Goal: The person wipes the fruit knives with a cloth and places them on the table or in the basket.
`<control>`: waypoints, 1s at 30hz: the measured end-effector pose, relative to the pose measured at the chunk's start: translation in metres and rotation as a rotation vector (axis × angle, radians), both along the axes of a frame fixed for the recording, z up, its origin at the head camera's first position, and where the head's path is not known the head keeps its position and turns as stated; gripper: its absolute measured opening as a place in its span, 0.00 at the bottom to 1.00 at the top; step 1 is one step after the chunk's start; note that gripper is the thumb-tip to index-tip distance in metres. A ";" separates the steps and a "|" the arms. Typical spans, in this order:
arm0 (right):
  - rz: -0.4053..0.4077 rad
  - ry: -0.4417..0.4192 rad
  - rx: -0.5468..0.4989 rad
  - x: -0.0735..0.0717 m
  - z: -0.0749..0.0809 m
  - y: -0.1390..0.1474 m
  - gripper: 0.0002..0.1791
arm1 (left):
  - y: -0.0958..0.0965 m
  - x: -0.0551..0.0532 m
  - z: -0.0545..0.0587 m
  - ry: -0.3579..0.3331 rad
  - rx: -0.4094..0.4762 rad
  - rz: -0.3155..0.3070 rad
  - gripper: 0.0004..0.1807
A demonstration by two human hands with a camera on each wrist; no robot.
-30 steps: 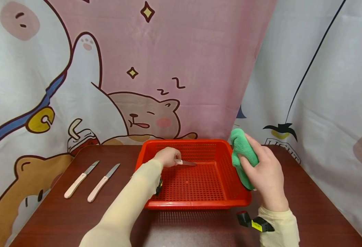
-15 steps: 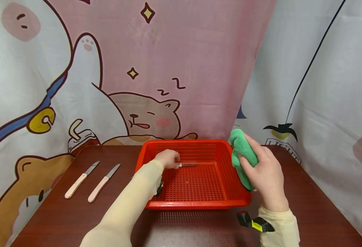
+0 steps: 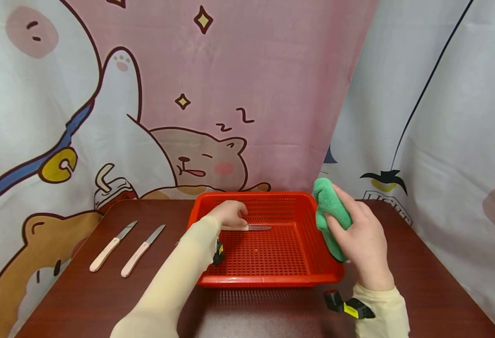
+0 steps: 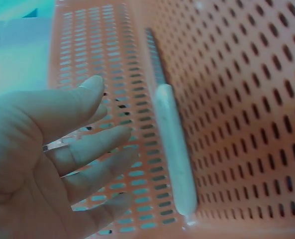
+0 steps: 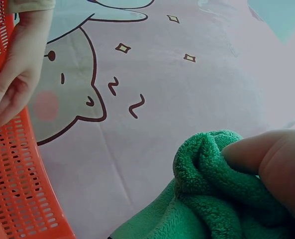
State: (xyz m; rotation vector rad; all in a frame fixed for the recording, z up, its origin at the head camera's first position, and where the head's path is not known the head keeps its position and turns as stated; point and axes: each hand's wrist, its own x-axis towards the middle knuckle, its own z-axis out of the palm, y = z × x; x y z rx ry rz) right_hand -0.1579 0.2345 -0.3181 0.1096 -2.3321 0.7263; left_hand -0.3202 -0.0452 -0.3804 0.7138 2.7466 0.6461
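Observation:
My left hand (image 3: pixel 229 214) is inside the red plastic basket (image 3: pixel 268 280), over a small knife (image 3: pixel 258 228). In the left wrist view the knife's pale handle (image 4: pixel 176 149) lies along the basket's back wall, and the hand's fingers are parted and slightly bent, apart from it. My right hand (image 3: pixel 363 239) grips a folded green towel (image 3: pixel 332 206) above the basket's right rim. The right wrist view shows the thumb pressing into the fluffy green cloth.
Two more knives with pale wooden handles, an outer one (image 3: pixel 113 246) and an inner one (image 3: pixel 143 251), lie on the dark brown table (image 3: pixel 247 314) left of the basket. A cartoon-printed curtain (image 3: pixel 281 94) hangs right behind the table.
My left hand has let go of the knife, which came down from its grip to lie at the basket's back. The right hand with the towel has hardly moved.

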 end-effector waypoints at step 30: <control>-0.001 -0.047 -0.012 -0.001 0.001 0.001 0.33 | -0.040 0.061 0.107 0.281 0.227 -0.087 0.17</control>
